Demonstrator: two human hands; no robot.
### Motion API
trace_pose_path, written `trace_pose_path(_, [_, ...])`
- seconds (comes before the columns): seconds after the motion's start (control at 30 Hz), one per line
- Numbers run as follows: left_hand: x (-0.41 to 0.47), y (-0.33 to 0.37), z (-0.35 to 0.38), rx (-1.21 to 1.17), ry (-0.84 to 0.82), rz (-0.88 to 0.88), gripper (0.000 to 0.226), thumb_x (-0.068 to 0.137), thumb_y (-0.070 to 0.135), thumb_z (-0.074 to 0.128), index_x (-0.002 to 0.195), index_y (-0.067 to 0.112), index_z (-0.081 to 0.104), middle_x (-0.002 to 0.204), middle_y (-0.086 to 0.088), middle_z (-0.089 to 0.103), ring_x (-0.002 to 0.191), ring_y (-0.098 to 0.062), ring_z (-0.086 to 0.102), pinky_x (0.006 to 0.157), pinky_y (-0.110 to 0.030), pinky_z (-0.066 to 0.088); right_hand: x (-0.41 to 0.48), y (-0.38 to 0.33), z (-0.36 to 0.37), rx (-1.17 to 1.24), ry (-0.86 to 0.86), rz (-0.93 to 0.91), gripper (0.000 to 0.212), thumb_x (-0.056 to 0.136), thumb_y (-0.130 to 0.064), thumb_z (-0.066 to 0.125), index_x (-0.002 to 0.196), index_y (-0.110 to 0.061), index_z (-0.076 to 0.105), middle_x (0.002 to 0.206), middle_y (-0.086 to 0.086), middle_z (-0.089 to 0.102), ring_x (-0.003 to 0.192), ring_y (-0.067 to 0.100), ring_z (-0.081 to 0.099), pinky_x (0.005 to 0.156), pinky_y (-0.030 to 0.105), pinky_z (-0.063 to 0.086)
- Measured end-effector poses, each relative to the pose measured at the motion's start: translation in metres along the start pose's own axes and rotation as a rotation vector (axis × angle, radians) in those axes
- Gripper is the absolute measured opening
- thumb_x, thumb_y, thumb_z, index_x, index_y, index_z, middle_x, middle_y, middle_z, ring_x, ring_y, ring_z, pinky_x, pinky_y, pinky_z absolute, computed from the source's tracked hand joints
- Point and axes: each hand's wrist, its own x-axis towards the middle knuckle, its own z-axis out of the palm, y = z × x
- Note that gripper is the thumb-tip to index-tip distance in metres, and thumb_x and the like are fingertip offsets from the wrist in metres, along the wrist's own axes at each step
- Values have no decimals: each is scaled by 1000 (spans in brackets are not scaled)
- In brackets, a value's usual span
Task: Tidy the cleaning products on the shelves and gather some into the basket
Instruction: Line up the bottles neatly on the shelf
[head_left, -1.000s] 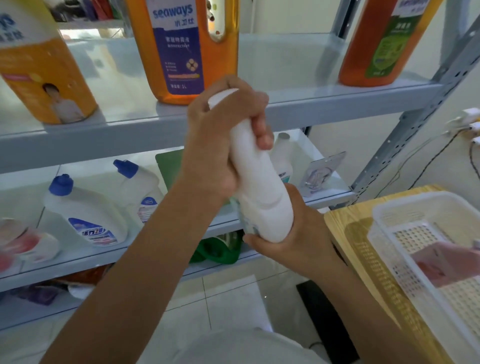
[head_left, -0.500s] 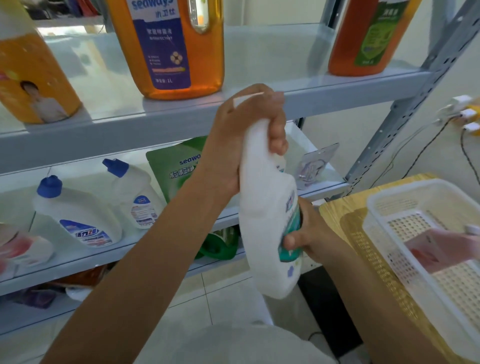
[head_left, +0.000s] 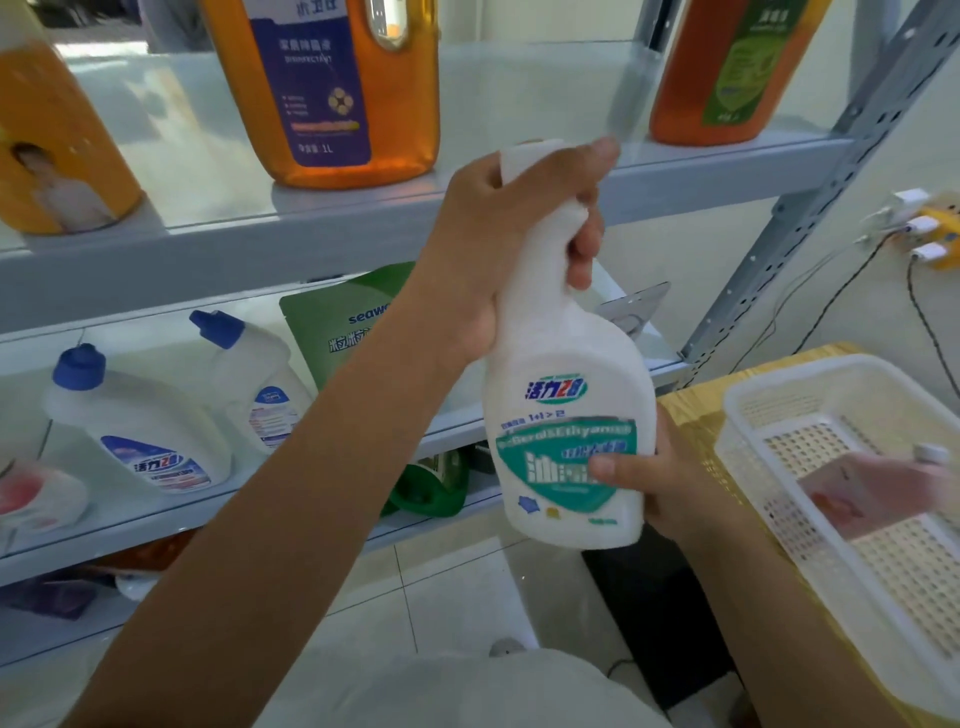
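A white spray bottle (head_left: 563, 374) with a teal label is held upright in front of the shelves. My left hand (head_left: 498, 249) grips its neck and top from the left. My right hand (head_left: 660, 473) holds the lower body, thumb across the label. The white perforated basket (head_left: 779, 405) sits at the right on a wooden surface, with a pinkish pouch (head_left: 872, 493) lying inside it. The bottle's spray head is hidden under my left fingers.
The grey metal shelf (head_left: 322, 234) carries large orange bottles (head_left: 337, 88) on top. Below stand two white bottles with blue caps (head_left: 140, 431), a green refill pouch (head_left: 343, 327) and a green object (head_left: 431, 483). Plugs and cables (head_left: 919, 234) hang at the right wall.
The bottle has been turned so its teal label faces me, and lowered slightly. My right hand has shifted from under the base to the labelled side.
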Motion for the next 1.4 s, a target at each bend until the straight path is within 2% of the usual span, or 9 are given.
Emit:
trace_pose_path(0.17, [-9, -45, 6, 376, 207, -12, 36, 87, 42, 66, 103, 11, 57, 84, -4, 70, 65, -12, 66, 60, -29, 54, -5, 4, 13, 222, 163, -2, 52, 47, -47, 86, 94, -28, 74, 101, 13, 72, 91, 34, 70, 65, 40, 58])
trace_pose_path(0.43, [-45, -112, 4, 179, 217, -613, 42, 94, 49, 51, 110, 11, 59, 100, -10, 71, 86, -24, 70, 79, -38, 58, -10, 20, 17, 285, 437, 299, 44, 72, -24, 75, 112, -9, 65, 100, 18, 71, 90, 36, 69, 78, 48, 57])
trace_pose_path(0.53, [-66, -131, 11, 237, 125, -560, 34, 94, 43, 54, 121, 25, 44, 114, 1, 63, 96, -13, 64, 75, -24, 54, -6, 27, 16, 294, 565, 295, 41, 77, -24, 68, 115, -9, 64, 101, 16, 72, 91, 33, 69, 80, 48, 56])
trace_pose_path(0.67, [-85, -153, -6, 327, -168, -456, 85, 72, 53, 73, 143, 32, 32, 136, 11, 52, 121, -5, 53, 96, -23, 48, -6, 29, 9, 558, 560, 371, 45, 85, -31, 59, 125, -10, 57, 115, 12, 68, 104, 29, 66, 81, 42, 57])
trace_pose_path(0.77, [-80, -142, -17, 287, -224, -629, 78, 75, 37, 80, 139, 35, 35, 123, 14, 58, 108, -2, 58, 75, -15, 52, -4, 34, 9, 593, 505, 487, 45, 90, -36, 56, 128, -11, 52, 121, 14, 64, 110, 31, 62, 89, 45, 53])
trace_pose_path(0.97, [-79, -130, -29, -351, -97, -897, 84, 63, 50, 73, 138, 22, 47, 126, -18, 62, 103, -37, 63, 70, -45, 56, 2, 28, -10, 369, 584, 379, 42, 70, -39, 70, 104, -15, 64, 91, 0, 68, 87, 14, 62, 99, 40, 40])
trace_pose_path(1.17, [-88, -129, -22, -738, -391, -914, 64, 92, 54, 40, 147, 23, 36, 144, -17, 45, 107, -41, 53, 82, -48, 50, 10, 50, -17, 966, 315, 216, 55, 44, -25, 95, 93, -7, 75, 95, 11, 72, 85, 25, 70, 76, 40, 58])
trace_pose_path(1.27, [-87, -122, -28, -623, -332, -858, 59, 93, 51, 42, 144, 22, 42, 140, -14, 52, 116, -39, 54, 99, -56, 41, 11, 46, -13, 950, 358, 137, 53, 45, -24, 93, 92, -7, 74, 91, 12, 72, 80, 25, 71, 66, 39, 59])
trace_pose_path(1.4, [-83, -113, -36, 4, -104, -648, 53, 81, 48, 67, 124, 18, 58, 111, -3, 72, 101, -19, 69, 81, -36, 57, 14, 30, -13, 628, 531, 35, 25, 74, -14, 70, 98, -7, 67, 91, 13, 72, 86, 29, 70, 63, 38, 58])
